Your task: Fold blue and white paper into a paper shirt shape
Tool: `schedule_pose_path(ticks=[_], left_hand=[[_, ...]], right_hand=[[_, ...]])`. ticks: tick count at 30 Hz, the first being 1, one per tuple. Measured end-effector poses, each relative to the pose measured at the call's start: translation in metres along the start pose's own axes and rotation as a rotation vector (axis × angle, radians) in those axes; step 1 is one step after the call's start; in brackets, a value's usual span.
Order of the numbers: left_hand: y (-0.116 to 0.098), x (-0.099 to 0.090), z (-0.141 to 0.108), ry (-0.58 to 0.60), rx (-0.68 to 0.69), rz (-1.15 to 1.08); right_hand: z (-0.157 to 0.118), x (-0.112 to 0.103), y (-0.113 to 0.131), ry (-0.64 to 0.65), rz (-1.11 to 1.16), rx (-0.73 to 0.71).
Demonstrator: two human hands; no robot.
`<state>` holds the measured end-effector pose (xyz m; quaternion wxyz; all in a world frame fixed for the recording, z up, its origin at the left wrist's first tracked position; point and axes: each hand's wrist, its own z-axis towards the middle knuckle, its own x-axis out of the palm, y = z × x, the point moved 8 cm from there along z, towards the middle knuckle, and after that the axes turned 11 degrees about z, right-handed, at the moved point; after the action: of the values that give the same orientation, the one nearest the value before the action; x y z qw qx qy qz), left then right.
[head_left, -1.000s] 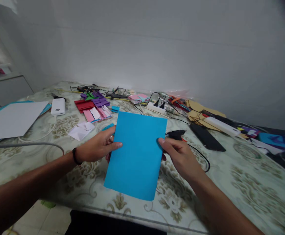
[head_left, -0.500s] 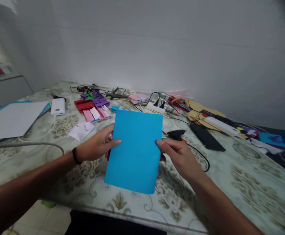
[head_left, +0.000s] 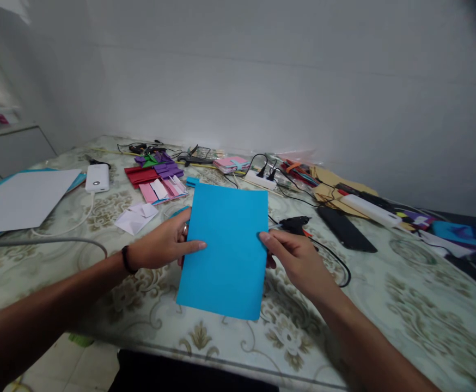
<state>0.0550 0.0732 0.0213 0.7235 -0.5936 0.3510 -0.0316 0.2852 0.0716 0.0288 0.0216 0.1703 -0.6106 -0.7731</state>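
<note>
A blue sheet of paper [head_left: 227, 261] is held up above the table, its near end tilted towards me. My left hand [head_left: 168, 242], with a ring and a dark wristband, pinches its left edge, thumb on top and fingers hidden beneath. On the opposite edge, my right hand [head_left: 293, 256] grips the sheet between thumb and fingers. Just beyond my right hand lies a black glue gun [head_left: 295, 224]. A folded white paper [head_left: 135, 218] rests on the table past my left wrist.
White and blue sheets [head_left: 25, 198] and a white power bank [head_left: 98, 178] lie left. Folded coloured papers [head_left: 156, 177] and a power strip [head_left: 260, 179] are farther back. A black phone [head_left: 346, 228] lies right, on the floral tablecloth [head_left: 429, 310].
The blue sheet has shifted and turned slightly in my hands, its right edge moving a little left. My left thumb reaches slightly farther onto it.
</note>
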Motion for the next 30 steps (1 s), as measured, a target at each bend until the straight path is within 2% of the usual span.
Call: schedule_pose_path(ticks=[4, 9, 30], left_hand=[[-0.0036, -0.0025, 0.0012, -0.03, 0.037, -0.016], [-0.0053, -0.0063, 0.0024, -0.082, 0.056, -0.027], [-0.0045, -0.0045, 0.0021, -0.073, 0.074, -0.034]], right_hand=[[-0.0006, -0.0003, 0.0004, 0.004, 0.044, -0.014], [-0.0005, 0.0048, 0.0015, 0.069, 0.064, -0.008], [0.0015, 0.0024, -0.0011, 0.027, 0.012, 0.009]])
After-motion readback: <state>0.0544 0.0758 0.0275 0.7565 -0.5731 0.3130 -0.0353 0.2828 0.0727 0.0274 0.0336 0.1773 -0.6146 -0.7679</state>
